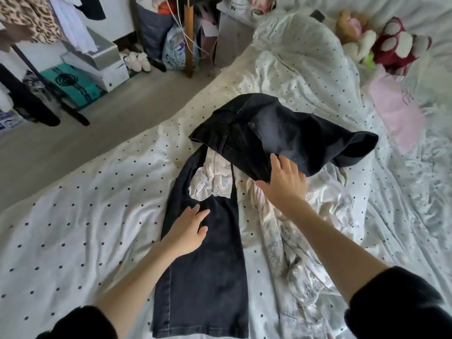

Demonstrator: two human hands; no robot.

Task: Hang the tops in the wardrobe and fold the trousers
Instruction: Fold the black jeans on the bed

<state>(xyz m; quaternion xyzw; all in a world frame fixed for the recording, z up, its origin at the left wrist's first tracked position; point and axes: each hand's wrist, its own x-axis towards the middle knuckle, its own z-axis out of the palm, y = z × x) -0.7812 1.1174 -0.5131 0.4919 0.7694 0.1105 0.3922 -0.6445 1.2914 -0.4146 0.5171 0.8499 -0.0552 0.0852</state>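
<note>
Dark jeans [205,253] lie mid-bed [73,216], long axis running from you toward the far edge, hems nearest you, upper part bunched and flopped over to the right. Your left hand [188,231] rests flat, fingers relaxed, on the near leg. Your right hand [283,184], fingers spread, touches the lower edge of the bunched part; a grip isn't evident. Right hand is nearer that heap. A pale printed garment [293,228] lies under and right of the jeans.

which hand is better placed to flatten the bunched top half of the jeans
Right. The right hand already touches the edge of the bunched part of the jeans. The left hand lies flat lower down on the leg, pinning it.
</note>
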